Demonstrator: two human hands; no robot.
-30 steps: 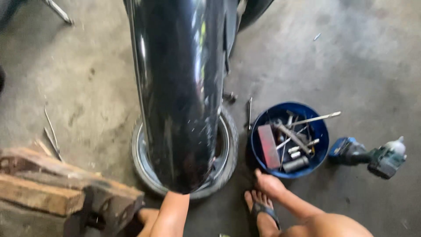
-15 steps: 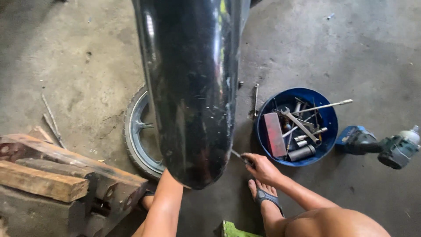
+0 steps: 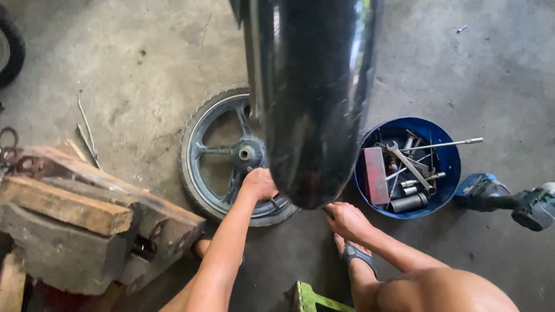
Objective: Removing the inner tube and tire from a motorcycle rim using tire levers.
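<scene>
Far left: wooden blocks [image 3: 69,214] stacked on a rusted metal stand [image 3: 115,254], sitting on the concrete floor [image 3: 139,69]; a dark tyre edge [image 3: 10,46] is showing at the top-left corner.

Centre left: a spoked wheel [image 3: 214,153] is lying flat on the floor, hub [image 3: 247,153] facing up. The left hand [image 3: 259,184] is resting on the wheel's near rim, fingers curled over a spoke or the rim; the exact grip is half hidden.

Centre: a glossy black mudguard [image 3: 315,98] is hanging over the wheel, its long axis running from the top of the view down toward the person, its lower tip ending between the two hands.

Centre right: the right hand [image 3: 346,219] is lying just below that tip, fingers bent around something small; what it is gripping cannot be told. It is the nearer hand to the tip.

Right: a blue tub [image 3: 451,173] is holding spanners, sockets and a red block [image 3: 374,176]. An impact driver [image 3: 509,199] is lying just beside it.

Bottom: a sandalled foot [image 3: 358,257] and a green object [image 3: 315,300].
</scene>
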